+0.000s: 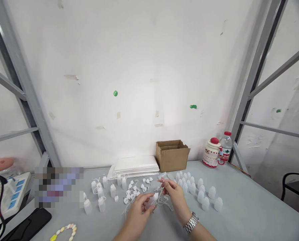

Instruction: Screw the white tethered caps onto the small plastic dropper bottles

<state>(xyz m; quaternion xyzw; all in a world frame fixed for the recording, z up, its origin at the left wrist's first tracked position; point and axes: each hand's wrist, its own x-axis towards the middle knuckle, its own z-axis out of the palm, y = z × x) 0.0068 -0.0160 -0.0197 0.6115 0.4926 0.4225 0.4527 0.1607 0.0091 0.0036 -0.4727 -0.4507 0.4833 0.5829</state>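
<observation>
My left hand (139,209) is closed around a small translucent white plastic bottle (152,200) just above the grey table (239,207). My right hand (173,192), with a metal watch on its wrist, pinches a thin white strap or cap piece (161,180) beside the bottle's top. Loose white caps with straps (134,192) lie scattered just behind my hands. Several capped bottles (202,194) stand in a group to the right. Several more bottles (100,194) stand or lie to the left.
A brown cardboard box (172,154) and a stack of white sheets (135,166) sit against the wall. A red-lidded jar (211,152) and a water bottle (226,144) stand at the back right. A black phone (30,223), a bead bracelet (64,231) and a power strip (11,194) lie at left.
</observation>
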